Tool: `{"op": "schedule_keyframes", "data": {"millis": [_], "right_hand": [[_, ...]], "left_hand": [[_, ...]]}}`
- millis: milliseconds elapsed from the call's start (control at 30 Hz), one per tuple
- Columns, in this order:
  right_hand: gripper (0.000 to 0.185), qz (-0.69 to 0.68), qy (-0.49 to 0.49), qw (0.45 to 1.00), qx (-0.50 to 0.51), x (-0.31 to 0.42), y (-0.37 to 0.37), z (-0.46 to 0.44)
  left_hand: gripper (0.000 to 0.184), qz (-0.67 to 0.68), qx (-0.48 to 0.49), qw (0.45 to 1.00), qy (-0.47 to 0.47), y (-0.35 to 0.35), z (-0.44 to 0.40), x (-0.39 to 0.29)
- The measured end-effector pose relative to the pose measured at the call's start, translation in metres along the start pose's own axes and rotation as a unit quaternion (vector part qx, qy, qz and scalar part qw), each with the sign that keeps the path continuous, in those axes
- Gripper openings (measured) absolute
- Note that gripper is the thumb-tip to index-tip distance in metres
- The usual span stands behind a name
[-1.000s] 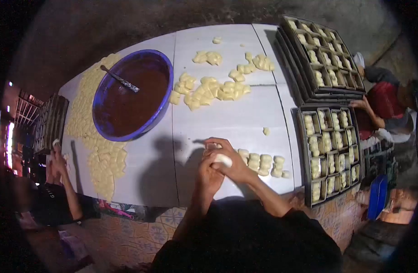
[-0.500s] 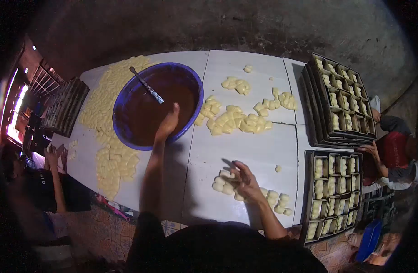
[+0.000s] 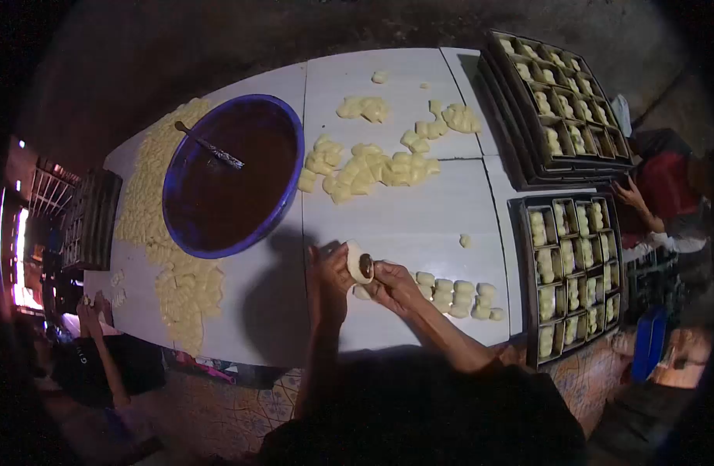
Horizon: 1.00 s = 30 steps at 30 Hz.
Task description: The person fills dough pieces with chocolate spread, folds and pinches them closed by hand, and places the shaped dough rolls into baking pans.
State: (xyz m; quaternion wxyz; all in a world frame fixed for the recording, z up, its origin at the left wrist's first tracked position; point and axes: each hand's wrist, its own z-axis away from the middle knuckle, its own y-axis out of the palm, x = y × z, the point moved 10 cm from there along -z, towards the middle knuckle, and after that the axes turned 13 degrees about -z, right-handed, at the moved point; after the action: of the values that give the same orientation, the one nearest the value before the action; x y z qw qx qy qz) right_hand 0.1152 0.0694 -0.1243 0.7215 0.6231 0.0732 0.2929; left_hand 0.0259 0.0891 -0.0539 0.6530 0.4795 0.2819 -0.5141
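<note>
A flattened piece of pale dough (image 3: 354,262) with a dark brown filling on it is held up between my hands above the white table. My left hand (image 3: 331,278) grips it from the left side. The fingers of my right hand (image 3: 396,286) are closed at its right edge, beside the filling. Just right of my right hand stand short rows of rounded dough balls (image 3: 463,289). Up and to the left is a blue basin (image 3: 291,203) of brown filling, with a long-handled spoon (image 3: 209,147) lying in it.
Many cut dough pieces (image 3: 187,291) cover the table's left side, and further clumps (image 3: 380,172) lie beyond my hands. At right are stacked metal moulds (image 3: 555,116) and another divided mould (image 3: 578,268) filled with dough balls. Co-workers are at the far left and right.
My left hand has come from over the basin down to my right hand. A dough piece with brown filling is now between them. The view has shifted, so the table things appear further left.
</note>
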Motion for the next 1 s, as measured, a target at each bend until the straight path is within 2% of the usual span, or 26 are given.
{"op": "schedule_keyframes", "data": {"millis": [33, 67, 133, 167, 200, 233, 267, 367, 400, 433, 500, 533, 567, 633, 667, 700, 733, 767, 800, 833, 900, 933, 967, 1000], "right_hand": [[0.034, 0.013, -0.012, 0.998, -0.061, -0.002, -0.022, 0.008], [0.032, 0.028, -0.022, 0.992, -0.12, -0.003, -0.048, 0.014], [0.029, 0.183, -0.095, 0.959, -0.193, 0.02, -0.032, 0.035], [0.031, 0.354, -0.177, 0.907, -0.143, 0.041, 0.004, 0.048], [0.033, 0.51, -0.251, 0.818, -0.089, 0.053, 0.042, 0.064], [0.036, 0.645, -0.316, 0.695, -0.032, 0.055, 0.076, 0.079], [0.04, 0.675, -0.302, 0.673, 0.006, 0.052, 0.083, 0.086], [0.039, 0.634, -0.313, 0.706, 0.036, 0.06, 0.078, 0.102], [0.031, 0.583, -0.325, 0.744, 0.013, 0.07, 0.079, 0.108], [0.026, 0.493, -0.356, 0.794, -0.006, 0.081, 0.071, 0.115], [0.025, 0.476, -0.307, 0.824, -0.028, 0.086, 0.057, 0.117], [0.02, 0.498, -0.309, 0.81, -0.001, 0.083, 0.065, 0.12], [0.017, 0.52, -0.311, 0.795, 0.025, 0.08, 0.076, 0.126], [0.013, 0.549, -0.313, 0.775, -0.02, 0.076, 0.082, 0.14], [0.013, 0.566, -0.311, 0.763, -0.026, 0.075, 0.079, 0.146], [0.014, 0.585, -0.308, 0.75, -0.032, 0.076, 0.076, 0.153], [0.013, 0.567, -0.285, 0.767, -0.096, 0.074, 0.053, 0.158], [0.028, 0.5, -0.282, 0.811, -0.112, 0.065, 0.022, 0.159], [0.033, 0.491, -0.285, 0.812, -0.134, 0.067, 0.018, 0.165], [0.038, 0.481, -0.286, 0.814, -0.156, 0.068, 0.014, 0.173], [0.046, 0.422, -0.185, 0.878, -0.127, 0.059, -0.015, 0.173], [0.05, 0.387, -0.135, 0.905, -0.111, 0.055, -0.025, 0.178], [0.052, 0.274, 0.035, 0.958, -0.078, 0.03, -0.037, 0.187], [0.051, 0.27, 0.055, 0.96, -0.057, 0.033, -0.034, 0.201]], "left_hand": [[0.072, 0.001, -0.058, 0.998, 0.009, -0.003, 0.01, 0.014], [0.065, -0.031, -0.069, 0.997, 0.008, 0.001, 0.017, 0.021], [0.051, -0.091, -0.093, 0.991, 0.014, 0.005, 0.03, 0.027], [0.047, -0.137, -0.062, 0.988, 0.03, 0.013, 0.036, 0.025], [0.043, -0.183, -0.03, 0.982, 0.046, 0.022, 0.043, 0.023], [0.041, -0.23, 0.005, 0.971, 0.061, 0.033, 0.049, 0.021], [0.038, -0.26, 0.01, 0.959, 0.115, 0.04, 0.055, 0.012], [0.04, -0.305, 0.0, 0.942, 0.138, 0.037, 0.062, 0.033], [0.03, -0.314, 0.011, 0.938, 0.145, 0.043, 0.068, 0.028], [0.027, -0.268, 0.015, 0.954, 0.136, 0.046, 0.07, 0.031], [0.023, -0.176, 0.022, 0.978, 0.114, 0.052, 0.074, 0.04], [0.019, -0.182, 0.024, 0.973, 0.136, 0.054, 0.076, 0.042], [0.017, -0.196, 0.031, 0.974, 0.108, 0.055, 0.077, 0.048], [0.015, -0.224, 0.048, 0.972, 0.05, 0.058, 0.081, 0.061], [0.012, -0.201, 0.025, 0.979, -0.022, 0.054, 0.078, 0.079], [0.012, -0.233, 0.012, 0.973, -0.004, 0.057, 0.081, 0.08], [0.012, -0.264, 0.002, 0.964, 0.016, 0.061, 0.084, 0.081], [0.012, -0.297, -0.007, 0.954, 0.036, 0.065, 0.086, 0.08], [0.018, -0.378, 0.058, 0.923, 0.043, 0.073, 0.086, 0.086], [0.023, -0.354, 0.08, 0.927, 0.097, 0.083, 0.089, 0.082], [0.035, -0.298, 0.122, 0.926, 0.199, 0.106, 0.098, 0.067], [0.044, -0.297, 0.196, 0.913, 0.201, 0.119, 0.1, 0.074], [0.047, -0.235, 0.236, 0.929, 0.164, 0.127, 0.105, 0.08], [0.049, -0.169, 0.273, 0.938, 0.126, 0.142, 0.115, 0.077]]}}
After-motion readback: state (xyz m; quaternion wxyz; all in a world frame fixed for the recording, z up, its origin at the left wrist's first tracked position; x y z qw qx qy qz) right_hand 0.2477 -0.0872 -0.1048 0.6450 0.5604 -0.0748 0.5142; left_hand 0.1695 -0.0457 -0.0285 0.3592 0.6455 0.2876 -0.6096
